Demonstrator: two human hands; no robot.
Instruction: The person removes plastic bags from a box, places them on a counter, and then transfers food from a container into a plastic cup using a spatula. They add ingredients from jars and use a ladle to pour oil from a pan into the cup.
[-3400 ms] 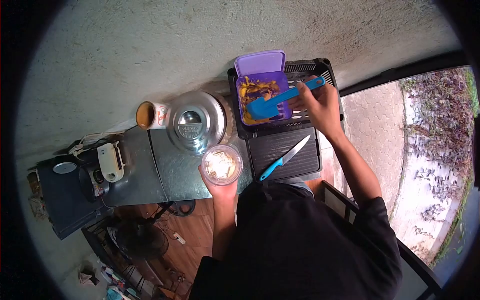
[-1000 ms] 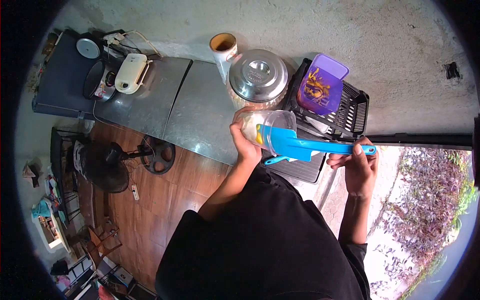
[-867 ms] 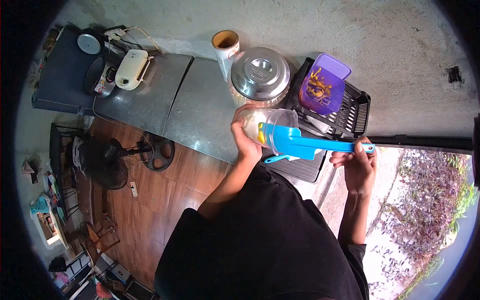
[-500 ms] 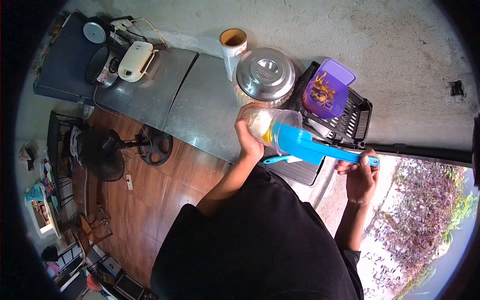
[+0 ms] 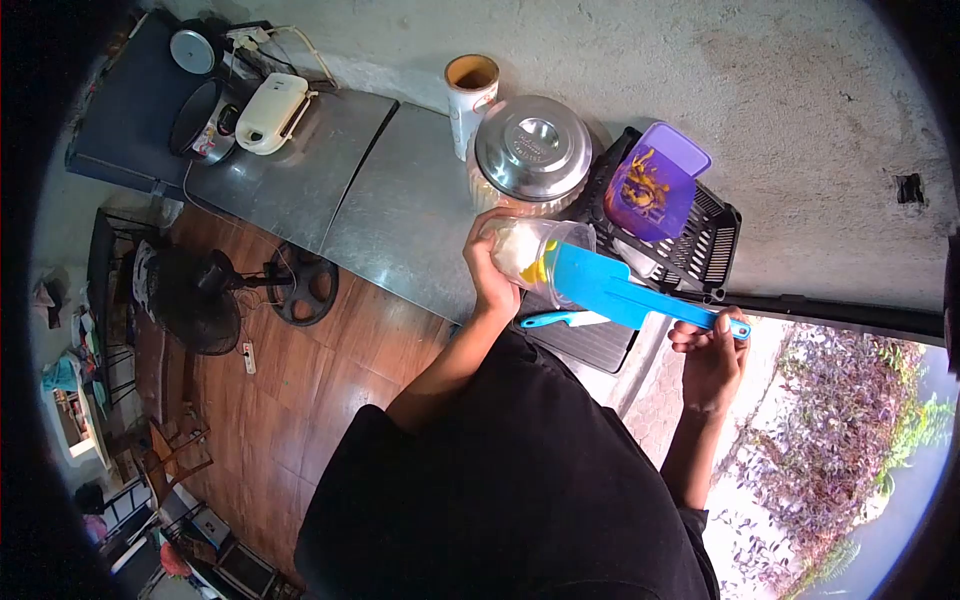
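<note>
My left hand (image 5: 487, 268) is wrapped round a clear plastic container (image 5: 572, 232), tipped on its side with its mouth to the right. Inside sit a white mass (image 5: 516, 250) and something yellow (image 5: 541, 266). The broad blade of a blue spatula (image 5: 612, 288) reaches into the container's mouth, by the yellow part. Fingers and thumb of my right hand (image 5: 712, 358) close on the end of the spatula's handle. Below the container, a blue-handled utensil (image 5: 546, 319) lies by a dark board (image 5: 598, 345).
On the metal counter (image 5: 400, 215) stand a large lidded jar (image 5: 533, 150), a tall can (image 5: 470, 105) and a white appliance (image 5: 275, 115). A black basket (image 5: 722, 235) holds a purple container (image 5: 668, 200) of yellowish strips. A fan (image 5: 195, 300) stands on the wooden floor.
The spatula and my right hand have shifted slightly left and down, and the blade now looks sharper. My left hand still holds the container, tilted much as before.
</note>
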